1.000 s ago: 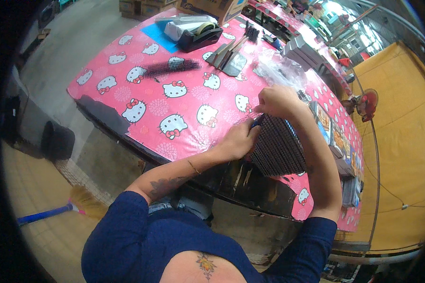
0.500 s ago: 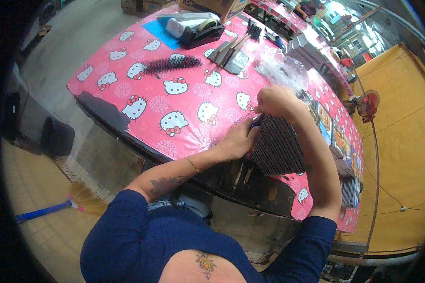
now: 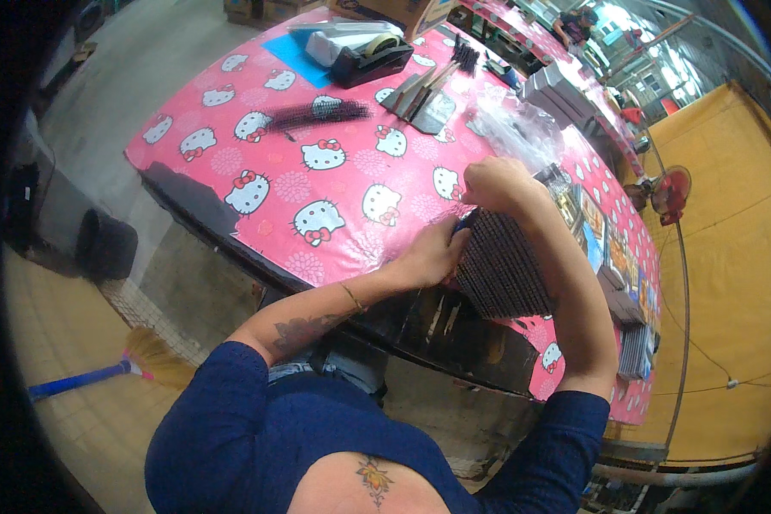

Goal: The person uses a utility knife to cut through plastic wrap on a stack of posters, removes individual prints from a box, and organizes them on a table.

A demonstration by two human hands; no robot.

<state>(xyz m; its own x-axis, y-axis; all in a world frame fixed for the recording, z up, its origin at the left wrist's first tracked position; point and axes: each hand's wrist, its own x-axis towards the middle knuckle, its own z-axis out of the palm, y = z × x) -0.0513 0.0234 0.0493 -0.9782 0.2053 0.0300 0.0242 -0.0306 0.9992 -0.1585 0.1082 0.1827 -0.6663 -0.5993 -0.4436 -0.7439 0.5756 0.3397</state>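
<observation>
At the table's near edge lies a block of black, ribbed rows that look like binding wire. My left hand is at its left corner, thumb and fingers closed round something small and dark blue, whose kind is mostly hidden. My right hand is curled just above the block's far end; its fingers are closed, and what they pinch is too small to make out. My right forearm hides part of the block's right side. Farther left lies a loose, bristly-looking black wire strip.
On the pink patterned tablecloth stand a black tape dispenser, a grey plate with sticks and clear plastic wrap. Stacked booklets line the right side. Beyond are a red fan and another person.
The view has shifted slightly. Both my hands keep nearly the same place and closed shape at the black block. The person in the background has shifted a little.
</observation>
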